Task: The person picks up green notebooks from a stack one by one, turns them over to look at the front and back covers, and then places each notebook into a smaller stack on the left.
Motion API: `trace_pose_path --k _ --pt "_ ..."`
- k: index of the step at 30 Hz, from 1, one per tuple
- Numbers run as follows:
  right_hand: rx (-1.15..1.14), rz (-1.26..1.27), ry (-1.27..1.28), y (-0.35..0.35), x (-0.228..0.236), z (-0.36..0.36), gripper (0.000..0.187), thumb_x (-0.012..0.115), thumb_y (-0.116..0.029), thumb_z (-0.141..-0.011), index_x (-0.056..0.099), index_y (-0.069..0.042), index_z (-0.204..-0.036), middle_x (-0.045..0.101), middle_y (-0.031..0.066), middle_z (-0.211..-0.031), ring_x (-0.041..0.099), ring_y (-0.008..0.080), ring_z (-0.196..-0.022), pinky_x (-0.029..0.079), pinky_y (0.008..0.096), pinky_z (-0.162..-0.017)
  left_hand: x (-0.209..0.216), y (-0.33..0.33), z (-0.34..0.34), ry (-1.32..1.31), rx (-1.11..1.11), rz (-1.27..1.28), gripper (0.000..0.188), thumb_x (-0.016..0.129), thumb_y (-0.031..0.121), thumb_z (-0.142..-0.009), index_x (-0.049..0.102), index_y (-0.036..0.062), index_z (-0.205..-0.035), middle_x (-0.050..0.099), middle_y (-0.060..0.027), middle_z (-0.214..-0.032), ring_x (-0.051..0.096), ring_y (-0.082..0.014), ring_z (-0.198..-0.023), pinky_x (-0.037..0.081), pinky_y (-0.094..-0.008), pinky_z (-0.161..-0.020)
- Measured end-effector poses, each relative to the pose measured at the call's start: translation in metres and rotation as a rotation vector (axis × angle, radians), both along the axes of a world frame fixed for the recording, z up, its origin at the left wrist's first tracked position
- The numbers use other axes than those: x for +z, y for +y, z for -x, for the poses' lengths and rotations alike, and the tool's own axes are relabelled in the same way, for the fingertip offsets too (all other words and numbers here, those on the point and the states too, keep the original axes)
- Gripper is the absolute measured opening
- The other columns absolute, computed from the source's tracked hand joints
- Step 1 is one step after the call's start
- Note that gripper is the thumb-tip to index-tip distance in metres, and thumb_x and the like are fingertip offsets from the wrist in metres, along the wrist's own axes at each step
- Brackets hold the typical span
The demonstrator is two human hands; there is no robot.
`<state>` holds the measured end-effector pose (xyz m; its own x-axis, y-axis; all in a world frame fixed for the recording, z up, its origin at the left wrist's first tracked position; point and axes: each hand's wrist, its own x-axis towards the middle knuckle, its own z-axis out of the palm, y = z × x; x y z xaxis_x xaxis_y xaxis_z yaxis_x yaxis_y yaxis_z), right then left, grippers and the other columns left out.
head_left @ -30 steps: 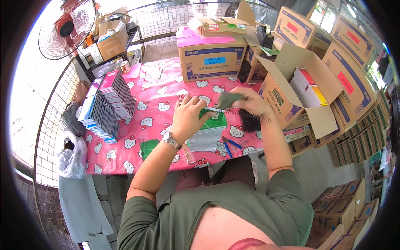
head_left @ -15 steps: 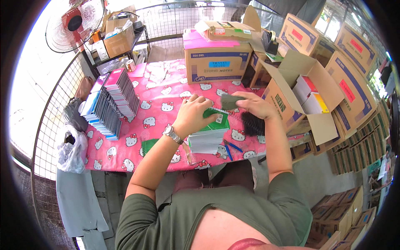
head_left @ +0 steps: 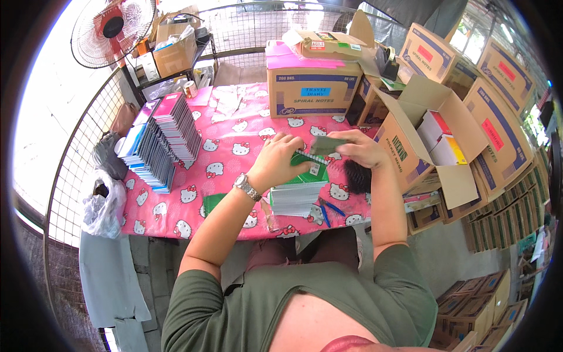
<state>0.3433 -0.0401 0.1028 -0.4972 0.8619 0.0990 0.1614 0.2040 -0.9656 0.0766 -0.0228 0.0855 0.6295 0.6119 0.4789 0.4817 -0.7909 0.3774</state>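
Observation:
A green-covered spiral notebook (head_left: 306,170) lies at the top of a stack of notebooks (head_left: 296,200) near the table's front edge. My left hand (head_left: 277,164) grips it by the coil edge, thumb on the cover and fingers curled over the far side. Beside that coil, my right hand (head_left: 365,151) holds a flat grey-green block (head_left: 327,144), whose exact kind I cannot make out. Blue-handled pliers (head_left: 328,211) rest just right of the stack. Behind them sits a bundle of black coils (head_left: 356,177). Another green cover (head_left: 212,203) shows partly behind my left forearm.
Tall stacks of blue notebooks (head_left: 148,154) and pink notebooks (head_left: 177,130) stand on the left of the pink tablecloth (head_left: 226,167). A closed carton (head_left: 314,92) is at the back. An open carton (head_left: 410,146) with packed pads stands right. A fan (head_left: 112,28) is far left.
The grey-green block in my right hand has shifted slightly along the notebook's coil edge. My left hand keeps its grip. The whole view has moved a little.

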Motion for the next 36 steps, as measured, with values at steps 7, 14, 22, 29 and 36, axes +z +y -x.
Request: trace_pose_path --k 7,14,22,29,36 --pt "0.090 0.004 0.121 0.016 -0.002 0.012 0.036 0.067 -0.016 -0.092 0.064 -0.003 -0.126 0.065 0.0071 -0.120 0.059 0.0148 -0.108 0.046 0.0308 -0.094 -0.005 0.016 0.034 -0.072 0.031 0.061 0.032 0.076 0.016 -0.081 0.061 0.0018 -0.105 0.059 -0.0129 -0.104 0.055 -0.0317 -0.102 0.046 -0.0420 -0.090" --pt "0.095 -0.050 -0.271 0.033 0.009 0.023 0.033 0.067 -0.017 -0.092 0.065 -0.001 -0.120 0.066 0.0037 -0.112 0.058 0.0133 -0.106 0.044 0.0290 -0.096 -0.003 0.019 0.029 -0.191 -0.030 0.343 0.029 0.074 0.014 -0.085 0.059 0.0020 -0.107 0.062 -0.0082 -0.083 0.058 -0.0150 -0.071 0.048 -0.0310 -0.061" --pt "0.154 0.095 0.551 0.027 -0.009 0.030 0.038 0.068 -0.028 -0.093 0.065 -0.001 -0.120 0.065 0.0039 -0.111 0.058 0.0136 -0.103 0.044 0.0288 -0.093 -0.004 0.021 0.029 -0.245 -0.055 0.332 0.027 0.075 0.013 -0.085 0.059 0.0018 -0.105 0.062 -0.0071 -0.077 0.051 -0.0095 -0.064 0.045 -0.0280 -0.058" --pt "-0.701 -0.386 -0.454 0.064 -0.149 -0.007 0.040 0.067 -0.040 -0.089 0.070 -0.001 -0.098 0.069 0.0176 -0.087 0.065 0.0282 -0.078 0.049 0.0394 -0.070 -0.007 0.018 0.026 -0.232 0.119 0.392 0.026 0.074 0.013 -0.087 0.061 0.0010 -0.107 0.062 -0.0055 -0.078 0.054 -0.0075 -0.064 0.046 -0.0263 -0.056" --pt "-0.843 -0.576 -0.467 -0.033 -0.299 0.005 0.058 0.073 -0.028 -0.081 0.057 -0.002 -0.131 0.058 0.0221 -0.127 0.056 0.0399 -0.115 0.044 0.0435 -0.103 -0.039 0.018 0.018 -0.732 0.126 0.528 0.020 0.069 0.016 -0.093 0.062 -0.0005 -0.102 0.060 -0.0050 -0.074 0.056 -0.0073 -0.060 0.051 -0.0247 -0.051"
